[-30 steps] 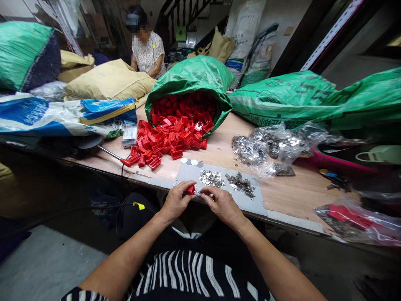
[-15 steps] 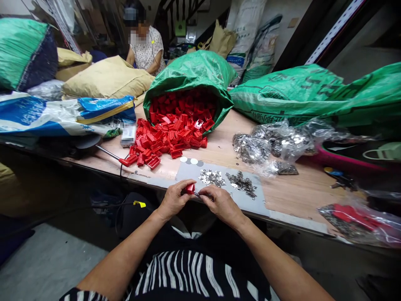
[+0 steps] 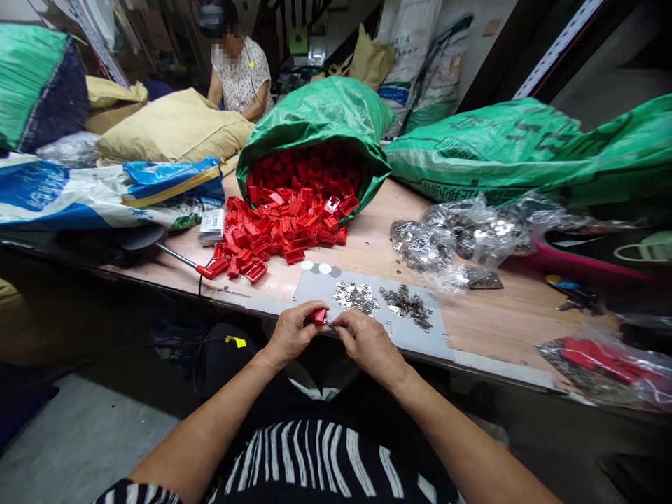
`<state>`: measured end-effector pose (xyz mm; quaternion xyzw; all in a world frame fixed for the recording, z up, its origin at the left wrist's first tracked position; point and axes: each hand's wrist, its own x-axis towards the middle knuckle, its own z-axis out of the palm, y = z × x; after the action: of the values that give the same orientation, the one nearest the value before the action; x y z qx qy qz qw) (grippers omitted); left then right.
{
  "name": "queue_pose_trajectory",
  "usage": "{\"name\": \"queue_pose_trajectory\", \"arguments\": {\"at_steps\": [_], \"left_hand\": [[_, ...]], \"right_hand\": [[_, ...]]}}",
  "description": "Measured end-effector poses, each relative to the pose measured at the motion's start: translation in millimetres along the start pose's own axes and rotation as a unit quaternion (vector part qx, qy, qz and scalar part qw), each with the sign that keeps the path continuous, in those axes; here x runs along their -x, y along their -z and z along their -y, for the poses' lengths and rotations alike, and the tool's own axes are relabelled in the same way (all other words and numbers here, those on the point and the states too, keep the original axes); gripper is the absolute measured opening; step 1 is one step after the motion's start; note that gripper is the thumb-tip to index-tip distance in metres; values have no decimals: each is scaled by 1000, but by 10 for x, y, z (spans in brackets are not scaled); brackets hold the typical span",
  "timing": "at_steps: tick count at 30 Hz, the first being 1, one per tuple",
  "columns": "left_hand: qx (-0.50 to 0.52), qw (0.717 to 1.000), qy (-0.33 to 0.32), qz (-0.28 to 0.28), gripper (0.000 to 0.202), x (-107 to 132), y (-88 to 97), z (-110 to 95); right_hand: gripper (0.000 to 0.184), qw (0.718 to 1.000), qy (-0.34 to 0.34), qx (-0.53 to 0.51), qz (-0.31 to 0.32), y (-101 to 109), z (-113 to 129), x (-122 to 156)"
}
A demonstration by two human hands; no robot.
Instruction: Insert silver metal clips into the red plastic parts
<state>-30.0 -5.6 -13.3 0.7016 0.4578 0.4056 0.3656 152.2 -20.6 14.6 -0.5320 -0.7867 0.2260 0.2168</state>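
Note:
My left hand (image 3: 295,332) is closed on a red plastic housing (image 3: 318,317) at the table's front edge. My right hand (image 3: 367,343) pinches a thin metal tool (image 3: 329,323), whose tip meets the housing's right end; its far end is hidden in my fingers. Just beyond my hands, a grey mat (image 3: 309,290) bears a pile of shiny flat metal pieces (image 3: 357,297) and a pile of darker small metal parts (image 3: 407,306). Many more red housings (image 3: 283,227) spill from the mouth of a green woven sack (image 3: 320,112).
Clear plastic bags of metal parts (image 3: 456,238) lie right of the mat. Another bag with red and metal pieces (image 3: 603,360) rests near the right front edge. A red-handled tool (image 3: 210,269) lies at left. A person (image 3: 241,70) sits behind the sacks.
The camera view has shifted slightly. Both hands keep nearly the same place and grip, with the housing and metal tool still together.

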Motion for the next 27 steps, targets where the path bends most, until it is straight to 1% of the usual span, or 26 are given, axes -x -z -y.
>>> {"name": "queue_pose_trajectory", "arguments": {"at_steps": [3, 6, 9, 12, 14, 16, 17, 18, 19, 20, 21, 23, 25, 27], "left_hand": [[4, 1000, 2, -7, 30, 5, -11, 13], [5, 1000, 0, -8, 31, 11, -15, 24], [12, 1000, 1, -15, 30, 33, -16, 6], [29, 999, 17, -35, 28, 84, -8, -58], [56, 997, 31, -48, 27, 128, 0, -124], [113, 990, 49, -63, 30, 170, 2, -202], [155, 983, 62, -72, 30, 187, -1, -244], [207, 972, 80, -79, 29, 202, -6, -287], [267, 955, 102, -84, 26, 216, -13, -329], [332, 931, 126, -83, 21, 228, -21, -370], [397, 902, 151, -77, 18, 240, -28, -408], [508, 837, 195, -53, 20, 266, -37, -472], [577, 784, 227, -34, 23, 293, -40, -520], [612, 750, 250, -35, 20, 320, -40, -555]], "right_hand": [[15, 1000, -18, 15, -11, -52, 61, -4], [13, 999, -23, 24, -17, -85, 73, -3], [12, 1000, -11, 6, -8, -70, 34, 23], [17, 998, 27, -51, -14, -13, -12, 84], [17, 994, 45, -91, -30, 31, -33, 141], [15, 992, 33, -122, -27, 70, -41, 200], [14, 990, 21, -136, -15, 85, -38, 228], [14, 988, 12, -152, 0, 98, -28, 253], [16, 985, 9, -171, 17, 109, -12, 275], [19, 981, 11, -190, 32, 118, 11, 292], [23, 977, 16, -207, 46, 126, 39, 305], [32, 971, 22, -230, 68, 140, 101, 319], [37, 968, 21, -237, 83, 148, 154, 321], [37, 967, 21, -239, 87, 149, 187, 318]]}}
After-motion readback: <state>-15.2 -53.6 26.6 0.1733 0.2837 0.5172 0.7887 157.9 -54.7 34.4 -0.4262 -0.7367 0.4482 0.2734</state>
